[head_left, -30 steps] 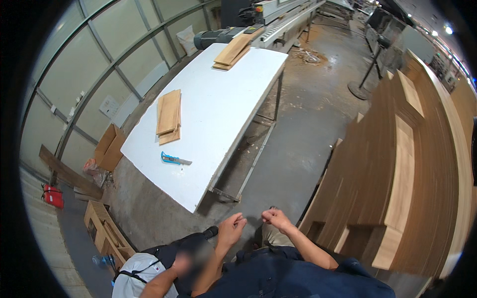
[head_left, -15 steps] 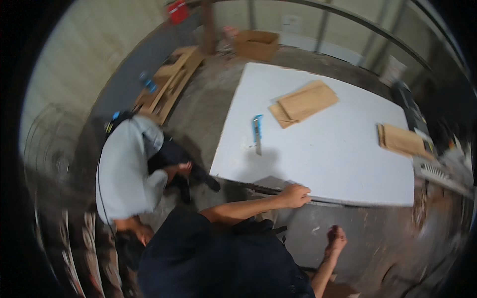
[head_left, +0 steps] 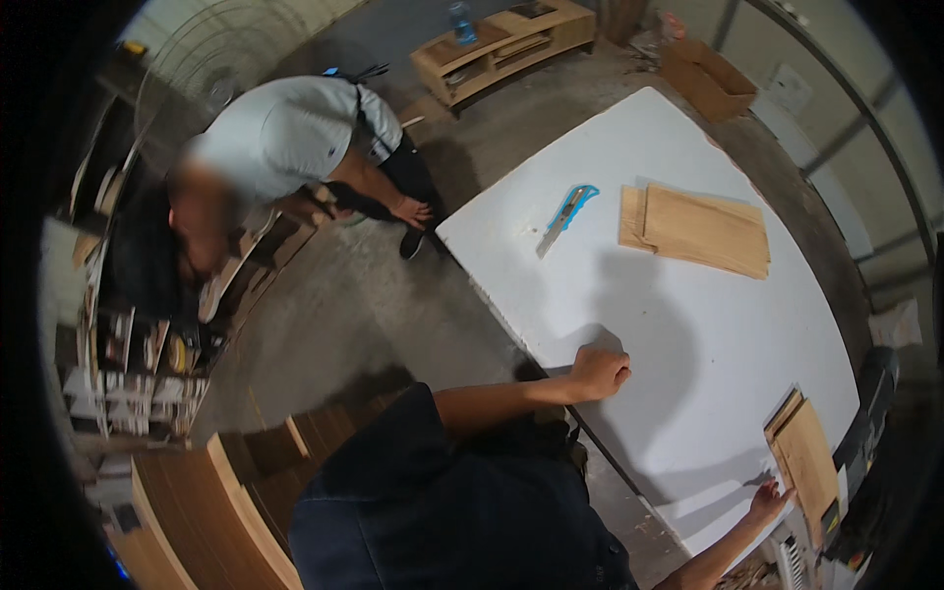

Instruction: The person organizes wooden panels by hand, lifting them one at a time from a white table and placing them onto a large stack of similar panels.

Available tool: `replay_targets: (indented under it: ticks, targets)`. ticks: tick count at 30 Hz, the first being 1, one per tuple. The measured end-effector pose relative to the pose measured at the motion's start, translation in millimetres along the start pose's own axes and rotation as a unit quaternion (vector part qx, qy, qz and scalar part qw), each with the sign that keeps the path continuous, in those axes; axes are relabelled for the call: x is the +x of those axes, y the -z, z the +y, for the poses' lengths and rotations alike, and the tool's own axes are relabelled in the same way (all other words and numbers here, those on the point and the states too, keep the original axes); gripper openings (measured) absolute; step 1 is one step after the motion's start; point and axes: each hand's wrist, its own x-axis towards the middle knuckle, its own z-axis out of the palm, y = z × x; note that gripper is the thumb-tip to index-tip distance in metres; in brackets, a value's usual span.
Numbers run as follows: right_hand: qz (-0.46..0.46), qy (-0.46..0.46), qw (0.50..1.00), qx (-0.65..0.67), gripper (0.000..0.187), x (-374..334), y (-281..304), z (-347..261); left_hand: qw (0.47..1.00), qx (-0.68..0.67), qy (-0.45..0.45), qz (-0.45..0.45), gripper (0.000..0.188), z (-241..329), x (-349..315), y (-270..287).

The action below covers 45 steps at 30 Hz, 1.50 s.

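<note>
My left hand [head_left: 601,373], curled into a fist with nothing showing in it, is over the near edge of the white tabletop [head_left: 718,324]. Farther right, my right hand [head_left: 770,502] reaches with its fingers apart to the side of a small stack of thin wood-coloured pieces [head_left: 808,457]; its fingertips are at the stack, and contact is hard to judge. A blue utility knife [head_left: 569,217] lies beyond my left hand, blade out. Beside the knife lies another stack of flat wood-coloured sheets [head_left: 700,231].
A person in a light shirt [head_left: 285,133] bends beside shelves [head_left: 123,379] at the left. A low wooden cabinet [head_left: 511,49] with a blue bottle [head_left: 462,25] and a cardboard box [head_left: 708,81] stand at the back. Wooden boards [head_left: 211,492] are near my left side. A wire fan [head_left: 221,88] stands behind the person.
The view has swung left. My left hand has come off the table edge and closed. My right hand has moved from beside the table to the right-hand stack. The person's pose has shifted.
</note>
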Motion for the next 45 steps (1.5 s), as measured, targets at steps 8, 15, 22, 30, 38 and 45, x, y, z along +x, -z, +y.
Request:
replay_targets:
  ticks: [8,15,22,30,38,45]
  targets:
    - [-0.055,0.071,0.993,-0.075,0.048,74.5,49.3,-39.7,0.993,-0.031,0.071,0.089,0.011,50.2,-13.6,-37.9]
    - [-0.181,0.085,0.978,-0.051,0.03,4.1,4.6,-24.6,0.973,-0.222,0.038,0.056,0.016,121.6,-29.7,-130.7]
    - [-0.105,-0.074,0.99,-0.055,0.023,-183.0,-20.6,66.3,0.975,0.101,-0.195,0.037,0.06,235.1,-27.8,-160.9]
    - [-0.168,-0.082,0.831,-0.525,0.033,-217.8,2.3,31.6,0.925,0.243,-0.272,-0.103,0.08,211.3,-22.0,-205.3]
    - [-0.184,0.349,0.507,-0.767,0.079,-162.1,-39.3,50.3,0.924,0.243,-0.276,-0.104,0.082,201.6,-4.1,-201.0]
    - [0.044,0.281,0.848,-0.447,0.075,-76.7,14.9,-22.0,0.937,0.251,-0.24,-0.027,0.081,203.0,15.8,-178.7]
